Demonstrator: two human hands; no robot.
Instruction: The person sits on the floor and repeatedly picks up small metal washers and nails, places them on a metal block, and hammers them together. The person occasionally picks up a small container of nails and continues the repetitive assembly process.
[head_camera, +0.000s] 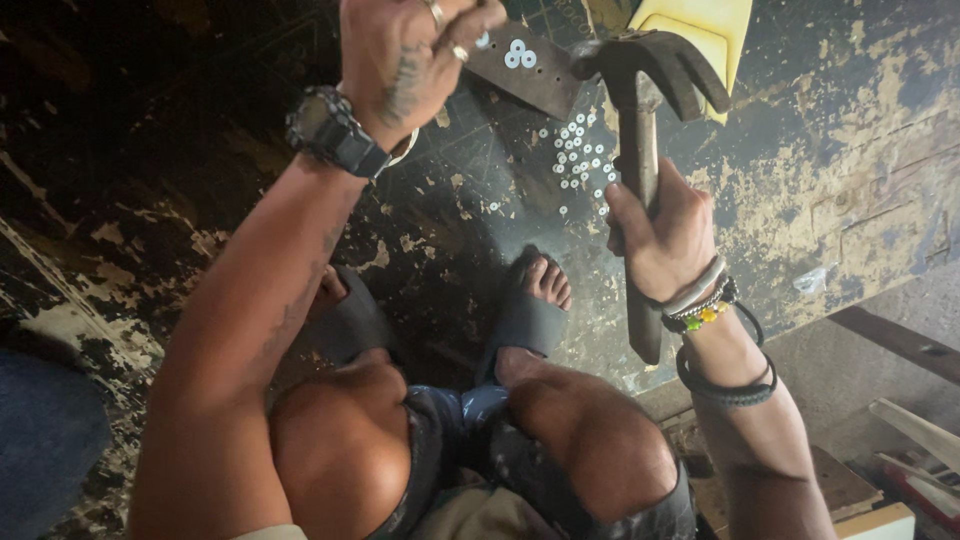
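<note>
Our right hand (655, 235) has its fingers wrapped tight round the claw hammer (640, 150), head raised over the dark metal plate (530, 75). Our left hand (405, 55) pinches that plate's near end, steadying it on the worn floor (850, 150). Best we strike squarely and keep those fingers back. No container here: the small white washers (580, 160) lie loose beside the plate, a few on it.

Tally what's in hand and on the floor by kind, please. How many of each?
Claw hammer, in right hand: 1
Dark flat plate, at left hand: 1
Yellow piece: 1
Pile of small white rings, too many to count: 1
Total: 4
</note>
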